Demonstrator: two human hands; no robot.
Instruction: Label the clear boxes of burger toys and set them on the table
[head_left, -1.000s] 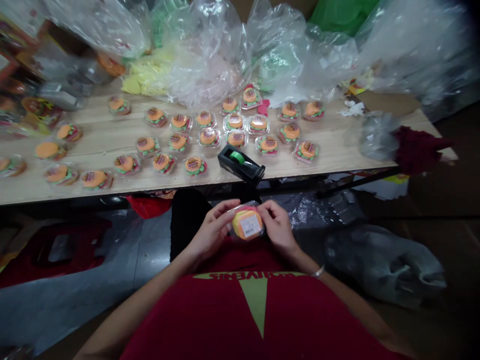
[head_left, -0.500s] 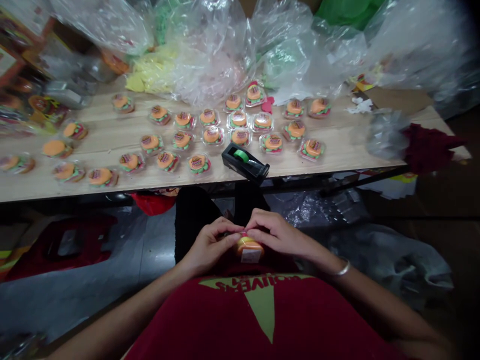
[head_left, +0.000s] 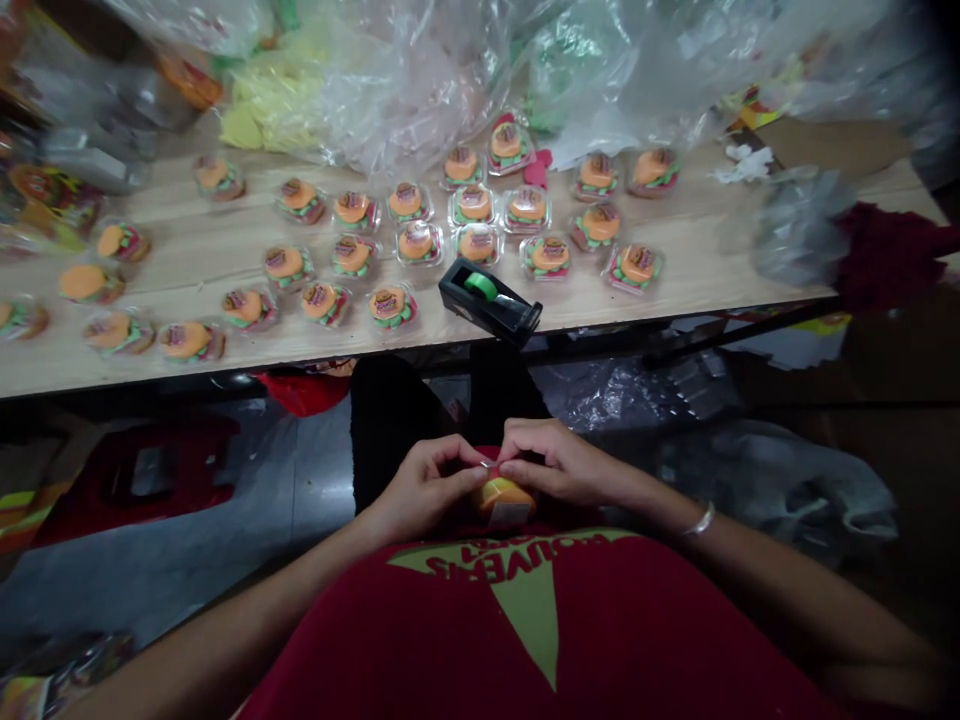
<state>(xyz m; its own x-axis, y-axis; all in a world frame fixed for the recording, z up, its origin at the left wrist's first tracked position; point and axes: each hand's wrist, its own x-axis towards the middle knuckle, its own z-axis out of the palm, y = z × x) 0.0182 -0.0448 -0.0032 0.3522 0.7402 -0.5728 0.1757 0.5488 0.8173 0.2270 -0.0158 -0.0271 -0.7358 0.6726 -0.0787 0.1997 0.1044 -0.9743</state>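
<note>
Both my hands meet over my lap, just above my red shirt. My left hand (head_left: 424,483) and my right hand (head_left: 551,465) pinch the top edge of one small clear box holding an orange burger-shaped toy (head_left: 504,500), which has a white label on its near side. The fingers of each hand are curled and pressed together on the box. A black tape dispenser (head_left: 489,298) with a green roll sits at the wooden table's near edge (head_left: 525,340), straight beyond my hands.
Several more boxed burger toys (head_left: 416,242) lie in loose rows across the table. Crumpled clear plastic bags (head_left: 420,80) pile up along its far side. A dark red cloth (head_left: 889,258) lies at the right end. A red stool (head_left: 142,475) stands on the floor, left.
My hands lowered the boxed toy toward my lap and tipped it, and my fingers moved from its sides to pinch its top edge. The view tilted slightly.
</note>
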